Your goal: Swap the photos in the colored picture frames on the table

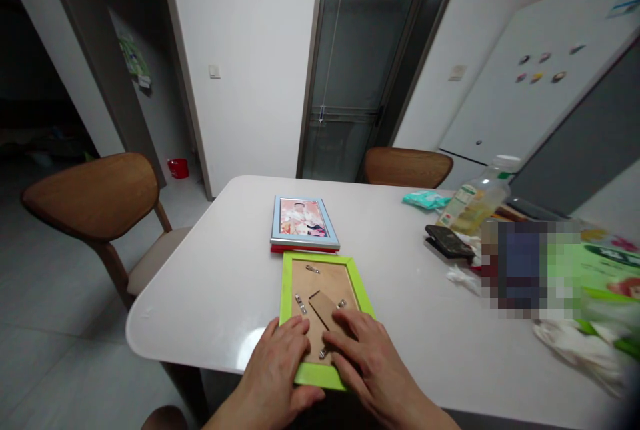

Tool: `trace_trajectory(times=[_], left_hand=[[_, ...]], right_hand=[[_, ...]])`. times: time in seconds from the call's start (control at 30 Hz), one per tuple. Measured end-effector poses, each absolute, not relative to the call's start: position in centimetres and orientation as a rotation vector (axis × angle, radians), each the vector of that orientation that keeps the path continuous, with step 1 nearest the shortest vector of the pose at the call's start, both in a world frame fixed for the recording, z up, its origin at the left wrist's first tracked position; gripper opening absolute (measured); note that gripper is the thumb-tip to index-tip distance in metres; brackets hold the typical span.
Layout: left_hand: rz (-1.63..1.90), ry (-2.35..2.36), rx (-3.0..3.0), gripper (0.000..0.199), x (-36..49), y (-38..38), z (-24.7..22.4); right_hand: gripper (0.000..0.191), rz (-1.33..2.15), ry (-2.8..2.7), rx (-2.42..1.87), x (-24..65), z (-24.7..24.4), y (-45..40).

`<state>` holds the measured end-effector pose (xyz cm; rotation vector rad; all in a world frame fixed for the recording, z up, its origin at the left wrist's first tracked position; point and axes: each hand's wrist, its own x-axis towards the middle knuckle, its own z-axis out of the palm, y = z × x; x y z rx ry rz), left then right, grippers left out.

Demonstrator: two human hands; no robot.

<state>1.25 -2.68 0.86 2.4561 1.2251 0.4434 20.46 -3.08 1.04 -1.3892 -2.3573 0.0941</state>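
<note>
A picture frame (363, 283) with a lime-green border lies face down at the near side of the table. On its brown backing board (300, 273) are a fold-out stand (320, 303) and several small metal clips, one of them a clip (301, 304) at the left. My left hand (280, 367) grips the near left corner, fingers over the border and thumb at the front edge. Lying across the near right part, my right hand (373, 357) has its fingers apart, their tips on the board beside the stand and a clip. The undersides of both hands are hidden.
Beyond the green frame, a blue-bordered framed photo (303, 217) rests on something red on the white table (215, 283). To the right are a plastic bottle (480, 197), a black object (449, 242), a teal packet (426, 200) and crumpled tissue (463, 278). Wooden chairs (95, 197) flank the table.
</note>
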Motion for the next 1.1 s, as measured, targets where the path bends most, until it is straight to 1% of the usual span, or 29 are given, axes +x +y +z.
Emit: trace_trajectory(times=[0.17, 0.37, 0.57, 0.7, 0.97, 1.1], left_hand=[[0.453, 1.236, 2.44, 0.045, 1.2, -2.7, 0.9], [0.462, 1.245, 2.394, 0.039, 1.3, -2.7, 1.2], [0.479, 1.261, 2.4, 0.04, 1.3, -2.8, 0.9], [0.483, 1.268, 2.405, 0.039, 1.3, -2.7, 0.9], [0.421, 1.264, 2.394, 0.036, 1.4, -2.6, 1.6], [0.37, 1.266, 2.423, 0.037, 1.5, -2.4, 1.7]], right_hand=[[0.025, 0.15, -2.542, -1.247, 20.3, 1.9, -3.9], [0.028, 0.162, -2.553, -1.19, 21.0, 1.9, -3.8], [0.027, 0.089, -2.207, -1.434, 21.8, 0.9, -0.9], [0.021, 0.121, -2.17, -1.498, 21.7, 0.7, 0.7], [0.017, 0.162, -2.076, -1.611, 23.7, 0.4, 1.2], [0.021, 0.237, -2.002, -1.652, 23.5, 0.6, 1.3]])
